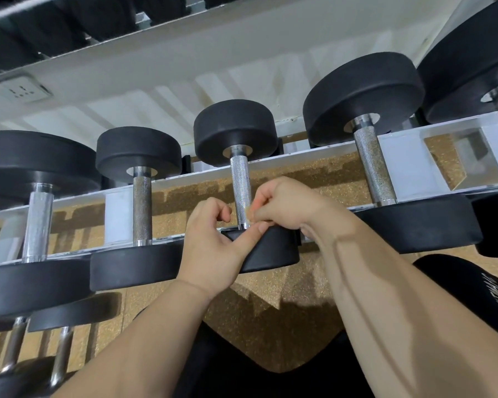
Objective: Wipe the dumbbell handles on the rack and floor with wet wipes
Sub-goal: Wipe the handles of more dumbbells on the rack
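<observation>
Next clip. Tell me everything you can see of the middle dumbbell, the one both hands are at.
The middle dumbbell has two round black heads, rubbery-looking and matte, joined by a silvery knurled metal handle with smooth collars. It lies across the white rack rails, far head behind the back rail, near head in front. The right hand pinches a small tan scrap against the handle's lower end; the left hand rests its thumb on the near head.

The person wears black clothing (454,272) with lettering (490,288).
</observation>
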Demonstrator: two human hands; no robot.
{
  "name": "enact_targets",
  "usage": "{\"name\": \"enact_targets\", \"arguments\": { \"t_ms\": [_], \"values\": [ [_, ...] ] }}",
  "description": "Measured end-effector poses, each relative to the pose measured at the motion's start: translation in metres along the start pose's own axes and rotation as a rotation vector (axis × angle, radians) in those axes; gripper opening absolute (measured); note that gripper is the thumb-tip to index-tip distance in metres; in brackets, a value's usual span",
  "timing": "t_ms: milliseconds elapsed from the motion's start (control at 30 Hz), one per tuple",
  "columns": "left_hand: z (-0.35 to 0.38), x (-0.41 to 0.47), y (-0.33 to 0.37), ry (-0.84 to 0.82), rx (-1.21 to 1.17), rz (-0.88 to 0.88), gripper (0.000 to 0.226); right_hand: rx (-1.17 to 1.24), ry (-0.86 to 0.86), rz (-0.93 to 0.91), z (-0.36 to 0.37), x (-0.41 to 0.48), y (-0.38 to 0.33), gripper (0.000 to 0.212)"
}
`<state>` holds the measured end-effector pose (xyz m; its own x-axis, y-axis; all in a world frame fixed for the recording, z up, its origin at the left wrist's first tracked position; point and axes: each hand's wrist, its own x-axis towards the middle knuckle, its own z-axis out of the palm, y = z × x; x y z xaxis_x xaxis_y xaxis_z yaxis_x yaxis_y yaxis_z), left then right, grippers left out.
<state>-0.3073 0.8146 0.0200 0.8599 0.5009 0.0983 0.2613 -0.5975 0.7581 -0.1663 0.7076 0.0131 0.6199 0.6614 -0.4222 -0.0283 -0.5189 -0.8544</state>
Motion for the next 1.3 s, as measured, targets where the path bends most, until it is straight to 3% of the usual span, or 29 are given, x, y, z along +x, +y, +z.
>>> {"name": "enact_targets", "arguments": {
  "t_ms": [67,200,367,600,767,867,933,1033,1100,1300],
  "values": [
    [0.001,0.000,0.000,-0.001,-0.005,0.002,0.057,0.002,0.029,0.010,0.001,-0.002,0.000,0.016],
    [0.001,0.001,-0.001,0.009,-0.005,0.004,0.055,0.315,0.269,0.000,0.001,0.028,-0.006,0.015],
    [-0.001,0.000,-0.001,0.005,0.007,-0.001,0.054,0.426,0.292,-0.022,0.007,0.041,-0.008,0.014],
    [-0.002,0.000,-0.002,-0.019,-0.012,0.005,0.055,0.164,0.048,-0.002,0.011,-0.002,0.008,0.010],
    [-0.002,-0.001,-0.002,-0.015,-0.028,-0.010,0.054,0.109,0.327,-0.108,0.005,0.034,-0.026,0.021],
    [-0.002,-0.001,-0.001,-0.006,-0.004,0.001,0.054,0.082,0.386,-0.133,0.006,0.043,-0.034,0.013],
    [-0.002,0.000,0.000,-0.001,0.001,0.003,0.054,0.050,0.331,-0.118,0.006,0.030,-0.026,0.012],
    [-0.001,0.000,-0.001,0.006,-0.005,0.023,0.054,-0.129,-0.041,-0.044,-0.003,0.003,-0.015,0.010],
    [-0.001,-0.001,-0.001,0.009,-0.017,0.026,0.053,-0.297,-0.128,-0.037,-0.007,-0.006,-0.013,0.013],
    [-0.001,-0.001,-0.001,0.015,0.001,0.003,0.052,-0.071,0.299,-0.123,0.004,0.028,-0.025,0.013]
  ]
}}
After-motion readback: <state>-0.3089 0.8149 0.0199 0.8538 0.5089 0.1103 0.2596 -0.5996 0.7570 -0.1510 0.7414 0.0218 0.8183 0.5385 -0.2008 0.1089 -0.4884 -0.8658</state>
